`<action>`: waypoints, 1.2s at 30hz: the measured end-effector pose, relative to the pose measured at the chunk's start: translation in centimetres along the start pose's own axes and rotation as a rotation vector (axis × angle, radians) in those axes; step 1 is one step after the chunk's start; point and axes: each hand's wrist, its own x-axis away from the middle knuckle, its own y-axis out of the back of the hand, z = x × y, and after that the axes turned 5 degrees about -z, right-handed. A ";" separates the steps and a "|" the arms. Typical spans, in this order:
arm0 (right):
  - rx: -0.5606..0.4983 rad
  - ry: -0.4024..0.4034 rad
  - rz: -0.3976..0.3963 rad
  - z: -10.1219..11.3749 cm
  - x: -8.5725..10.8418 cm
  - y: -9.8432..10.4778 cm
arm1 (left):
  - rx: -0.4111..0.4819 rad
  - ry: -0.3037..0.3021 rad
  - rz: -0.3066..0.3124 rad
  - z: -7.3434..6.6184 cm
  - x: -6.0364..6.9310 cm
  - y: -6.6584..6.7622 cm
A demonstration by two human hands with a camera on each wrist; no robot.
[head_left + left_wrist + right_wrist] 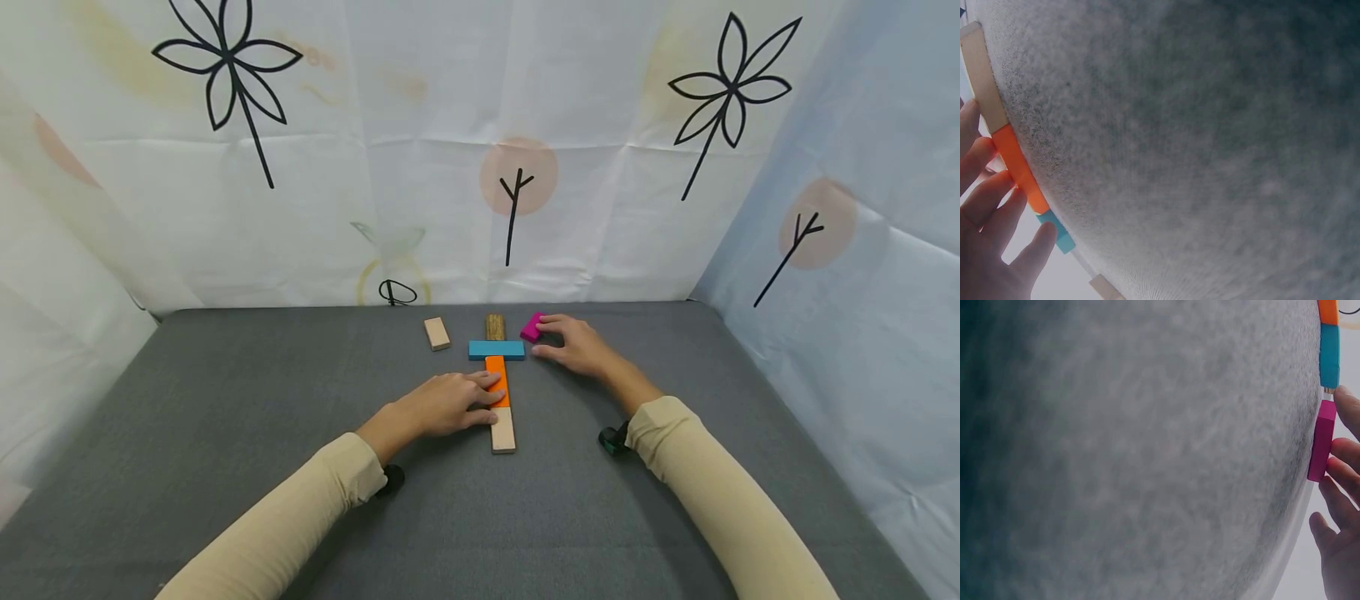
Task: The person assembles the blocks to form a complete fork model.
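My left hand rests its extended fingertips on the orange block, which lies end to end with a plain wooden block. Across the orange block's far end lies a blue block, with a brown textured block beyond it. My right hand touches the magenta block with its fingertips; the thumb stays off it, near the blue block's right end. In the right wrist view, the magenta block shows beside loosely spread fingers. The left wrist view shows the left fingers along the orange block.
A short plain wooden block lies apart, left of the blue block, near the back of the grey table. Patterned white cloth hangs behind the back edge and at both sides.
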 end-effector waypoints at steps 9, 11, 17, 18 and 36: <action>-0.018 0.003 0.020 0.6 -0.2 -0.1 | 0.002 0.006 0.006 -0.1 0.0 0.1; -0.020 0.009 0.022 0.7 -0.3 -0.1 | 0.002 0.007 0.007 -0.1 0.0 0.1; -0.023 0.026 0.019 0.8 -0.5 -0.3 | 0.007 0.008 0.010 -0.1 0.0 0.1; -0.021 0.030 0.019 0.8 -0.5 -0.3 | 0.008 0.009 0.010 -0.1 0.0 0.1; -0.024 0.053 0.022 0.8 -1.0 -0.6 | 0.006 0.010 0.005 0.0 -0.1 0.0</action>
